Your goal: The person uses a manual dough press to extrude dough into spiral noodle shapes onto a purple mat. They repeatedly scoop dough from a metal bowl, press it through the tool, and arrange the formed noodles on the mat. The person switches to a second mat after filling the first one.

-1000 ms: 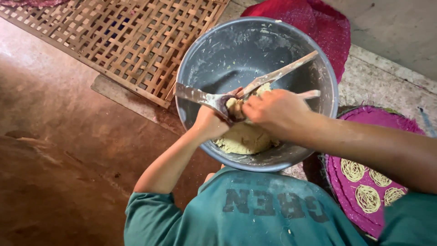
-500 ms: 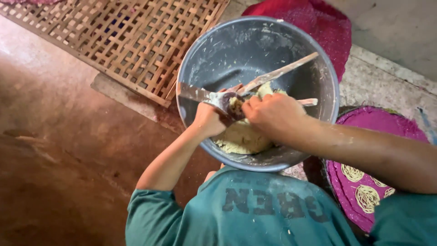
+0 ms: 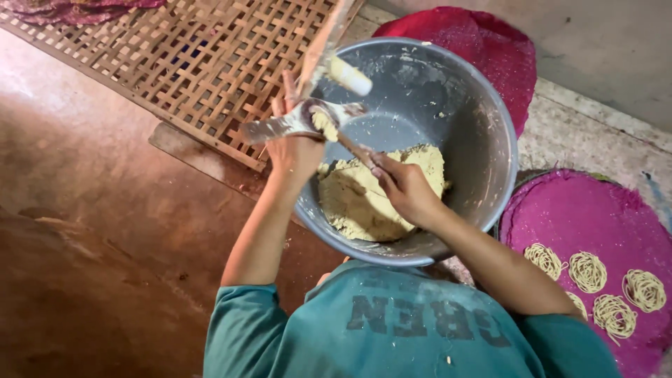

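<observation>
A large grey metal bowl point(image 3: 501, 133) holds a lump of pale yellow dough point(image 3: 353, 206). My left hand point(image 3: 294, 152) is raised over the bowl's left rim and grips a flat metal spatula point(image 3: 274, 129) with a dab of dough on it. A blurred long tool with a whitish tip point(image 3: 348, 75) rises beside that hand; I cannot tell what holds it. My right hand point(image 3: 406, 190) is over the dough, pinching a thin stick point(image 3: 353, 148) whose end meets the spatula's dough.
A woven bamboo lattice point(image 3: 189, 63) lies on the reddish-brown floor point(image 3: 84, 231) to the left of the bowl. A magenta round mat point(image 3: 581, 210) at the right carries several noodle coils point(image 3: 588, 271). A red mat point(image 3: 483, 42) lies behind the bowl.
Both hands have lifted from the dough at the bowl's middle toward its left rim. The spatula rose with the left hand, and the long tool now points steeply upward.
</observation>
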